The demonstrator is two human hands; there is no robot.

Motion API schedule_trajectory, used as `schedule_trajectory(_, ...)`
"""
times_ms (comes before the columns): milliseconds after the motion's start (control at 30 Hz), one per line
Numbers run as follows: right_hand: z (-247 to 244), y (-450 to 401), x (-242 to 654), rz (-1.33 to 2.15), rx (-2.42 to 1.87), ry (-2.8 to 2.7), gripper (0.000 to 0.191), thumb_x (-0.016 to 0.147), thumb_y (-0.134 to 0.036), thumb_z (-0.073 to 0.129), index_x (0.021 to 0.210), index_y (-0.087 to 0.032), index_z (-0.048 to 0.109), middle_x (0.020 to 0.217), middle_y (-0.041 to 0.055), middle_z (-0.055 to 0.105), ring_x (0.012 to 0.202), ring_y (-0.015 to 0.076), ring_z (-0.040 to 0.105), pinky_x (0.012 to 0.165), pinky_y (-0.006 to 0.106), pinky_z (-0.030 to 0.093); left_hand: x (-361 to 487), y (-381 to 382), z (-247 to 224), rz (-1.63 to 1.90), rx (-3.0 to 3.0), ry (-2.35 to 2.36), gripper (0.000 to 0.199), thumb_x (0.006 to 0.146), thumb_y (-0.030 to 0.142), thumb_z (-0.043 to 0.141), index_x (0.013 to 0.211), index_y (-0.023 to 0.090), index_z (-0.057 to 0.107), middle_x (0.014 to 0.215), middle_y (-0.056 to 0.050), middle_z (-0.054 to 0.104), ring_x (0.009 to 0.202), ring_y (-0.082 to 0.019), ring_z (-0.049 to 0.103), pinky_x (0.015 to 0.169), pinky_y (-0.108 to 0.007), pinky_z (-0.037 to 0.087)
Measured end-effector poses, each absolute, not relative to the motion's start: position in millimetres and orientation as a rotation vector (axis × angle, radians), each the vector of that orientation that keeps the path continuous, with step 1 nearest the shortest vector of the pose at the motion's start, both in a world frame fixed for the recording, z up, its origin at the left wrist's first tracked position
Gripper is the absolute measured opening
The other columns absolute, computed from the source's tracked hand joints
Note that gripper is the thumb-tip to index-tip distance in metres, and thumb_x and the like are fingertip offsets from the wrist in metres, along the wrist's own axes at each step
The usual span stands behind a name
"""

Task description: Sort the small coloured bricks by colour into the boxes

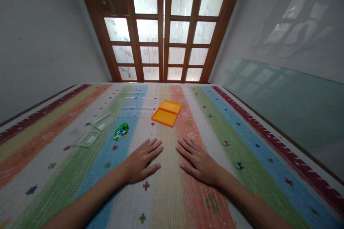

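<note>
- A left hand (142,161) lies palm down on a striped cloth (168,186), fingers slightly spread, thumb held apart.
- The right hand (200,162) mirrors it, fingers loosely fanned, their tips facing the left fingertips across a gap.
- An open orange case (166,112) lies flat beyond both sets of fingertips, ahead of that gap.
- Small green, blue and yellow pieces (121,132) sit heaped to the left of the left fingers.
- Clear plastic containers (88,139) lie farther left and beyond those same fingers.
</note>
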State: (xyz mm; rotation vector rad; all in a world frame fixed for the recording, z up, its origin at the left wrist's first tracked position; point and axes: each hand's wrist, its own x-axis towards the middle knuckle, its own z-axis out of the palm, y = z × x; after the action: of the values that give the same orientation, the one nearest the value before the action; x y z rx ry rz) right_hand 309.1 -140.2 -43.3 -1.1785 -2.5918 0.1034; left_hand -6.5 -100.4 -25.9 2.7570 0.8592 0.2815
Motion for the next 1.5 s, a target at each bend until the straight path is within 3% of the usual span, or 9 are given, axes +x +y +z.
schedule_trajectory(1100, -46.4, -140.2, 310.0, 0.087, -1.155, -2.573, 0.063, 0.104, -0.044, 0.050, 0.162, -0.026, 0.032, 0.164, 0.0098, 0.034, 0.153, 0.0288, 0.030, 0.124, 0.055, 0.029, -8.1, -100.5, -28.5, 0.329, 2.754, 0.842, 0.066, 0.104, 0.049, 0.047, 0.163, 0.030, 0.024, 0.166, -0.009, 0.033, 0.154, -0.031, 0.029, 0.126, -0.057, 0.024)
schedule_trajectory(1500, -43.5, -141.0, 308.5, 0.094, -1.190, -2.594, 0.060, 0.104, -0.045, 0.048, 0.159, -0.022, 0.040, 0.164, 0.0114, 0.036, 0.153, 0.0289, 0.030, 0.123, 0.055, 0.030, -6.2, -101.7, -25.0, 0.265, 2.749, 0.872, 0.064, 0.104, 0.049, 0.045, 0.162, 0.025, 0.029, 0.166, -0.011, 0.033, 0.155, -0.031, 0.028, 0.126, -0.058, 0.024)
